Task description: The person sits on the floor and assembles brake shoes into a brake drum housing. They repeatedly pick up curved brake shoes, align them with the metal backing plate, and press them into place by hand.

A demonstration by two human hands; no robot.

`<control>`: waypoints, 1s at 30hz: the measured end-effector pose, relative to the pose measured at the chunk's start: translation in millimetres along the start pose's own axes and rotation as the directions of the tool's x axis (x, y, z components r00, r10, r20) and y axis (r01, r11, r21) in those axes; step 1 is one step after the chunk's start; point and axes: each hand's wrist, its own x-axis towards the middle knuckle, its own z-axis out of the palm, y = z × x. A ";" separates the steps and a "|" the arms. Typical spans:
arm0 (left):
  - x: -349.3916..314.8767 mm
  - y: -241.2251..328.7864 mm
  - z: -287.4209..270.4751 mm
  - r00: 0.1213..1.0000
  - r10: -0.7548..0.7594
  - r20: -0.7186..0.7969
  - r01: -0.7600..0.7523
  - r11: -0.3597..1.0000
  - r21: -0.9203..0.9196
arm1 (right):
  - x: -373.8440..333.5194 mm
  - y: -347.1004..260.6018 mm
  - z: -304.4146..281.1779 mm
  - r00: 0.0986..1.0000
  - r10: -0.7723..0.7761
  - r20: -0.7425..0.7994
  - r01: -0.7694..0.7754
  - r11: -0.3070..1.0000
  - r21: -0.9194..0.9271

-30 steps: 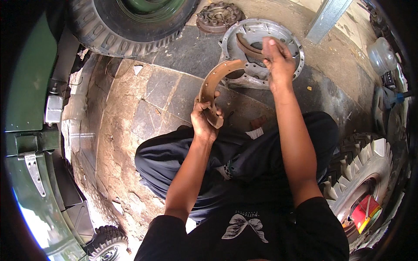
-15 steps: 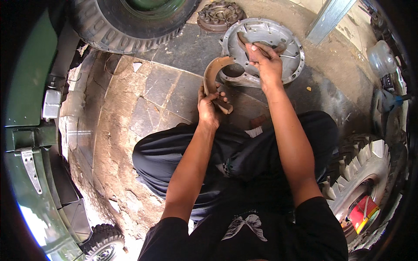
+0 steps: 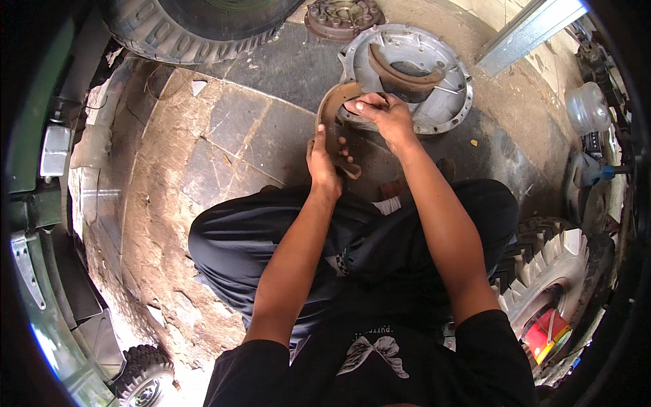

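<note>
A curved brown brake shoe (image 3: 330,117) stands upright in front of me, its arc opening to the right. My left hand (image 3: 323,159) is wrapped round its lower part, thumb along the outer side and fingertips showing on the inner side. Close to the upper end of that shoe is my right hand (image 3: 384,117), its fingers pinched together. A bit of reddish-brown shows at those fingertips, too small to name. A second brake shoe (image 3: 400,78) lies in the round grey metal housing (image 3: 462,102) beyond my right hand.
A bolted rusty round part (image 3: 342,19) sits behind the housing. A large tyre (image 3: 196,44) stands far left, beside green vehicle bodywork (image 3: 30,285). To the right are a metal post (image 3: 522,37), a clear plastic jug (image 3: 587,108), another tyre (image 3: 549,278) and a red-and-yellow can (image 3: 544,334).
My right hand has moved left and slightly down, from over the housing to the held shoe's upper end. The shoe in the housing now shows more fully. My left hand's thumb has straightened along its shoe.
</note>
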 end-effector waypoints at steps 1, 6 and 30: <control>-3.8 1.9 5.1 1.000 0.012 -0.006 -0.012 1.000 0.016 | 0.2 -0.7 0.3 1.000 0.007 0.006 -0.007 1.000 0.018; -18.2 11.4 19.0 0.997 0.066 -0.037 -0.063 0.996 0.061 | -5.9 -13.4 7.9 0.993 0.071 0.089 -0.063 0.994 -0.088; -15.9 8.9 11.2 0.991 0.127 0.031 -0.129 0.989 0.073 | -23.8 -25.3 -12.0 0.865 0.371 0.339 -0.272 0.912 -0.306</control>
